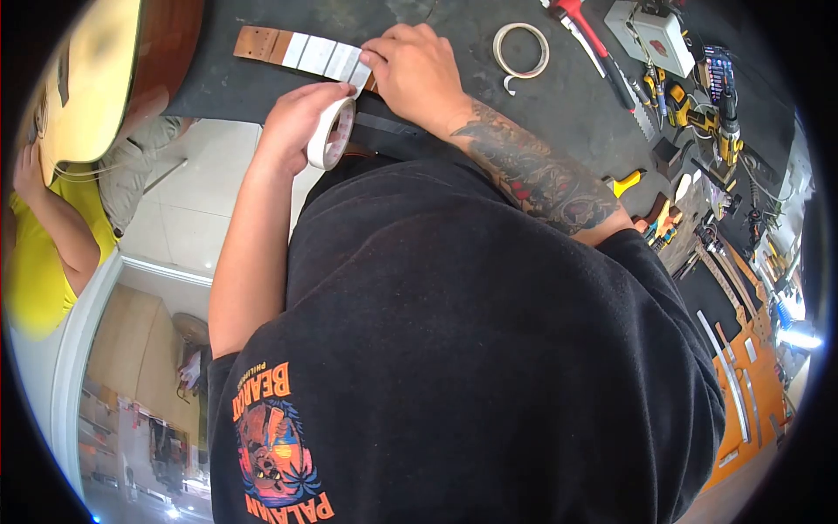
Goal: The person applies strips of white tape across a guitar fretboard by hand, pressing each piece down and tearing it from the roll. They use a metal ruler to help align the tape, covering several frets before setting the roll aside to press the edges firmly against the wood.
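A brown wooden guitar fretboard [262, 44] lies at the near edge of the dark bench, with whitish strips of masking tape across several of its fret spaces. My left hand [301, 118] grips a roll of masking tape [333, 135] beside the fretboard's near edge, fingertips at the strip coming off it. My right hand [415, 70] rests over the fretboard with curled fingers, its thumb pressed on the end of the tape strip [358, 77]. The right fingertips are partly hidden, and so is the fretboard's part under that hand.
A second tape roll [521, 50] lies on the bench [576, 131]. Farther right are a red-and-black handsaw [602, 52], a yellow drill [690, 109] and several other tools. At left, an acoustic guitar [96, 79] overhangs the floor near a person in a yellow shirt [44, 253].
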Motion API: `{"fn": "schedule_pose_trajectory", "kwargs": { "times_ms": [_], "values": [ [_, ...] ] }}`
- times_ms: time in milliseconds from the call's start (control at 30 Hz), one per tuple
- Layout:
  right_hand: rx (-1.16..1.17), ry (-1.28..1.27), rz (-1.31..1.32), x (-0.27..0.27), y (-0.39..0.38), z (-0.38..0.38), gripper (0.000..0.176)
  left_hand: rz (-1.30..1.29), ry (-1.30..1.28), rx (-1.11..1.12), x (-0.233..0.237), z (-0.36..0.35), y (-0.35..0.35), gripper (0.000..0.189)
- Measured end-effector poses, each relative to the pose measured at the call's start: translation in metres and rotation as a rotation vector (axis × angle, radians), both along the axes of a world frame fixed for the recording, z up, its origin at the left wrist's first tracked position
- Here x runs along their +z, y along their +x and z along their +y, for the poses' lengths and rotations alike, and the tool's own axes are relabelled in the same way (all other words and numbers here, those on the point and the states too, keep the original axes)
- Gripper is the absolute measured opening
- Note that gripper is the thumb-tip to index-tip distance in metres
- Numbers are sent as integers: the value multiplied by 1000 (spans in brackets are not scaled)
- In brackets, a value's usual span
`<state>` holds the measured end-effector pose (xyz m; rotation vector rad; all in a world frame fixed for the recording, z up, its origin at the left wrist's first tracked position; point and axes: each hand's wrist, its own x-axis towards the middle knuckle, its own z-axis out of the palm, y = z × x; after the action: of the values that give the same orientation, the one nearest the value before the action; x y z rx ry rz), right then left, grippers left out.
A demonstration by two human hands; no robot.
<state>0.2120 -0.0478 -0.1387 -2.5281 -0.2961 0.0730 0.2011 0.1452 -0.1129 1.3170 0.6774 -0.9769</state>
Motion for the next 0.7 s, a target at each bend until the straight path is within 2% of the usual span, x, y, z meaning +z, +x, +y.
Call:
{"fn": "schedule_pose_trajectory", "kwargs": {
  "times_ms": [433,533,700],
  "values": [
    [-5,57,13,-14,-9,-2,26,-52,76,31,7,-12,-3,32],
    [-2,94,57,-8,-8,-5,28,-65,-19,53,1,-9,-7,34],
    [6,99,122,-11,-5,-8,29,-141,22,-119,13,-5,-10,42]
  ]
}}
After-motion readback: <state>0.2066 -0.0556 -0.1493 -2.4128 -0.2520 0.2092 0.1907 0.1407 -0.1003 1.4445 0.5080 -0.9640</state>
